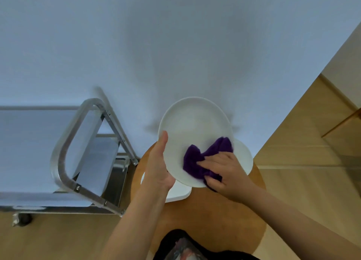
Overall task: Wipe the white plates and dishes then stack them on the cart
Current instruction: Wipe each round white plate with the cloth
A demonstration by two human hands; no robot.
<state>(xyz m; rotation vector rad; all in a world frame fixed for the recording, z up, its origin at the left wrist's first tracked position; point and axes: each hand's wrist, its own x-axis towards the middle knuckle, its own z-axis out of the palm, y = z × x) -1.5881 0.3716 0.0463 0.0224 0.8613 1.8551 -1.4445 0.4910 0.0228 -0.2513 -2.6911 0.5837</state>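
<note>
Above the round wooden counter, a white plate is gripped at its left rim by the left hand, while a purple cloth is pressed onto it by the right hand.

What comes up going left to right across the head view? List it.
Metal cart → left hand → white plate → purple cloth → right hand.
</note>
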